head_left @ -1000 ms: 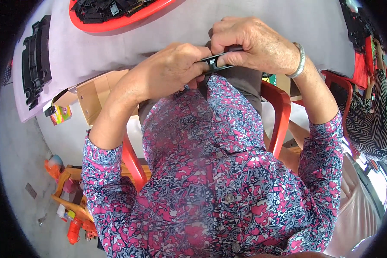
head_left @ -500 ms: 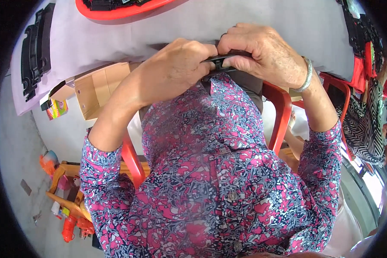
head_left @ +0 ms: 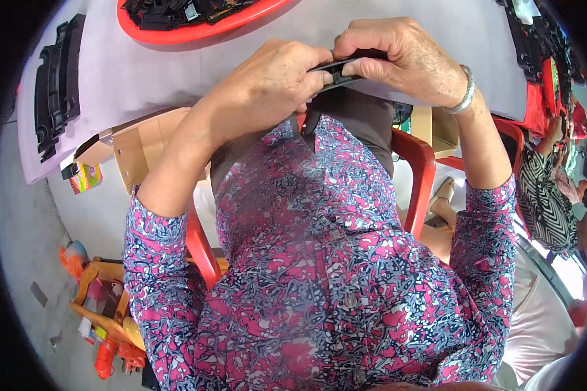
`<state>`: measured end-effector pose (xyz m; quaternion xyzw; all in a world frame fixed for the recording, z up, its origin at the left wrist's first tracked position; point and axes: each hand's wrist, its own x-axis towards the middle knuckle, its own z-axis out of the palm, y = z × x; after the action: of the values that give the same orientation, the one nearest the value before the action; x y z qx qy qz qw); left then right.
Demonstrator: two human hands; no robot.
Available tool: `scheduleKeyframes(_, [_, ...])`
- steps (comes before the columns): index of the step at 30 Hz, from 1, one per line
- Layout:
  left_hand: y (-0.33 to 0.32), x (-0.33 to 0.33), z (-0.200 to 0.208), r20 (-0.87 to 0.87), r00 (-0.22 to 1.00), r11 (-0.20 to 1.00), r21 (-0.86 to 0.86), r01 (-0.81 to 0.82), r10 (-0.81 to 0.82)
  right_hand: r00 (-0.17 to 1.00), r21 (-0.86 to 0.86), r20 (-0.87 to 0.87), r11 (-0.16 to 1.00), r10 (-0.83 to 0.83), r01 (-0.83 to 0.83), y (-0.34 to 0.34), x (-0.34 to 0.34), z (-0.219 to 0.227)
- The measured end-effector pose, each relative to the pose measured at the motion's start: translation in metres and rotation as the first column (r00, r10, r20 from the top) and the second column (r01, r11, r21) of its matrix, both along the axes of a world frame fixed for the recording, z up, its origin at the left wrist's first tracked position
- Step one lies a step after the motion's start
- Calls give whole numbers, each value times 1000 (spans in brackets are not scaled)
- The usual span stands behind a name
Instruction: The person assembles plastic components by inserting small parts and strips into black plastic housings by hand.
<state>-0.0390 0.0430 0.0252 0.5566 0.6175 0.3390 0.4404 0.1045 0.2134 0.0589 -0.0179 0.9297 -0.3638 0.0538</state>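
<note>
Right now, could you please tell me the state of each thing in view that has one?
Left hand: gripping the black part
Right hand: gripping it too
Black part: held in both hands
Red tray: holding black pieces
Left cardboard box: open
Bracelet: worn on right wrist

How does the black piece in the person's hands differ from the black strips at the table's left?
The black piece is gripped by the left hand and right hand; the black strips lie on the table. Fingers cover much of the piece, but none of the strips. The piece runs roughly crosswise; the strips run up the picture. Both are black.
</note>
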Motion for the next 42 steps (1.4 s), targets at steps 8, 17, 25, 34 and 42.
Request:
scheduleKeyframes(8, [6, 9, -2, -35, 993, 990, 78, -114, 117, 1000, -136, -21, 991, 3, -6, 13, -1, -14])
scheduleKeyframes(17, [4, 16, 3, -290, 952, 995, 33, -94, 99, 999, -147, -46, 989, -5, -2, 15, 0, -20])
scheduleKeyframes(25, [11, 0, 14, -70, 997, 968, -252, 7, -26, 980, -191, -190, 981, -56, 19, 11, 3, -33])
scheduleKeyframes(34, [12, 4, 15, -38, 999, 970, -244, -2, -8, 980, -171, -194, 985, -52, 19, 11, 5, -33])
scheduleKeyframes(42, [11, 7, 15, -21, 999, 960, -276, -49, 45, 986, -165, -158, 986, -47, 21, 11, 2, -31])
